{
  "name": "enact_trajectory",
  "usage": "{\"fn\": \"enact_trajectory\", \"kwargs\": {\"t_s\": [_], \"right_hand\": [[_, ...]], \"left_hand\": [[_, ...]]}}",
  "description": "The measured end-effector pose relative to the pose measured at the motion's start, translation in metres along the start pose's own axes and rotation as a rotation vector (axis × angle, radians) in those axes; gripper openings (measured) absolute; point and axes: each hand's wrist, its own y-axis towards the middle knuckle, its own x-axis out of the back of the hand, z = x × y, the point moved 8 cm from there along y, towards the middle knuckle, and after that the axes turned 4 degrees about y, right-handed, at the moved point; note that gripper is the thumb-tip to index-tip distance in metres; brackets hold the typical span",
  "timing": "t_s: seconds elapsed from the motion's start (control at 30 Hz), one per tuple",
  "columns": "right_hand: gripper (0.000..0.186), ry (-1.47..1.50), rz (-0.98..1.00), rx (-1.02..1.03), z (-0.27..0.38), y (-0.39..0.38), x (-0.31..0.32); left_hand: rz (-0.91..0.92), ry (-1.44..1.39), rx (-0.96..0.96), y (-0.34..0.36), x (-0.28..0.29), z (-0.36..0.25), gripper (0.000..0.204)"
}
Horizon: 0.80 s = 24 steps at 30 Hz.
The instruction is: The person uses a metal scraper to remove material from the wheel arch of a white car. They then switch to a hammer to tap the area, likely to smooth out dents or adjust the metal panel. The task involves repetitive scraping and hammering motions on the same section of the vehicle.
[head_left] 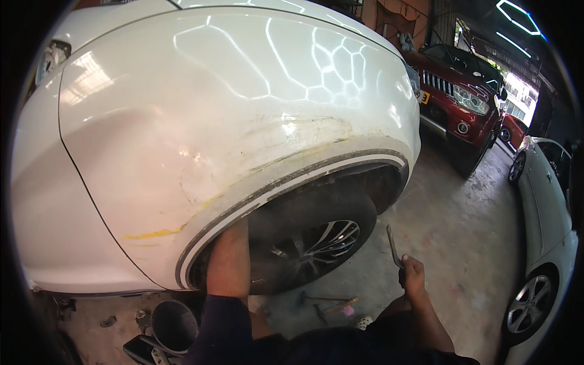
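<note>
The white car's scuffed fender fills most of the view, with dark scrapes, yellow streaks and a shallow dent above the wheel arch. My left forearm reaches up into the arch beside the tyre; the hand itself is hidden behind the panel, so its fingers do not show. My right hand is closed round the lower end of a bent metal bar. The bar points upward, apart from the car, to the right of the alloy wheel.
Hammers with wooden handles lie on the floor below the wheel. A dark bucket stands at lower left. A red car is parked ahead and a pale car at the right, across the concrete floor.
</note>
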Motion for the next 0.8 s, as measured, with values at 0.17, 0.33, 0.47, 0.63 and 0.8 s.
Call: {"fn": "enact_trajectory", "kwargs": {"t_s": [0.17,0.33,0.47,0.63,0.8], "right_hand": [[0.029,-0.054,0.112,0.249,0.108,-0.001,-0.027],[0.03,-0.134,0.195,0.572,0.216,-0.005,-0.067],[0.03,-0.433,0.27,0.963,0.295,-0.014,-0.119],[0.031,-0.493,0.316,1.175,0.352,-0.041,-0.169],[0.031,-0.582,0.21,1.294,0.355,-0.042,-0.202]], "left_hand": [[0.04,-0.173,0.001,0.007,-0.008,0.005,0.059],[0.122,-0.401,-0.021,0.01,-0.02,0.005,0.06],[0.234,-0.586,-0.048,0.016,-0.035,0.008,0.06],[0.369,-0.807,-0.042,0.028,-0.065,0.029,0.061],[0.444,-0.934,-0.034,0.033,-0.084,0.042,0.062]]}}
